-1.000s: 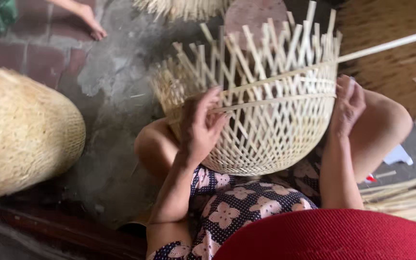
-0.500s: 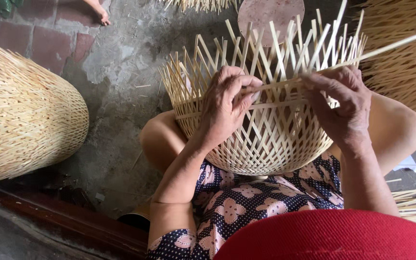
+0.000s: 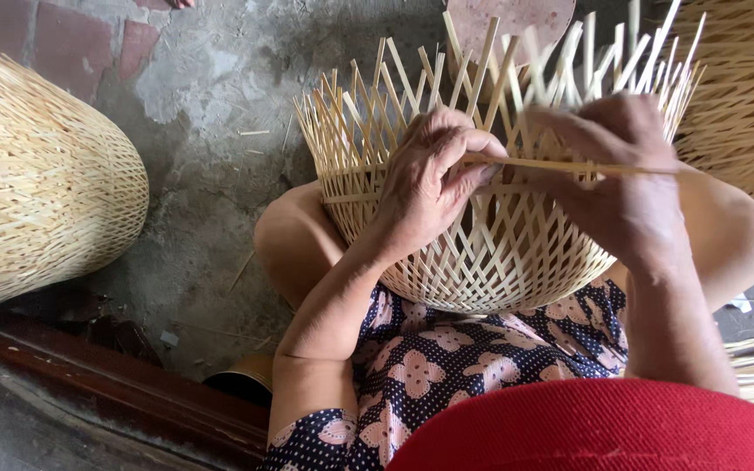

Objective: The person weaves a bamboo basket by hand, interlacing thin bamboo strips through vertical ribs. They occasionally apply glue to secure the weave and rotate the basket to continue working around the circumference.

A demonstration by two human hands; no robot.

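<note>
An unfinished open-weave bamboo basket (image 3: pixel 482 253) rests between my knees, braced there so both hands work freely. My left hand (image 3: pixel 429 179) pinches a thin bamboo strip (image 3: pixel 569 164) against the upright stakes, and my right hand (image 3: pixel 621 174) grips it further along, holding it level. A finished basket (image 3: pixel 37 174) lies nearby on the concrete floor (image 3: pixel 211 157).

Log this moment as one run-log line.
left hand: pinching bamboo strip | right hand: gripping same strip | unfinished woven basket: on lap | finished basket: on floor
</note>
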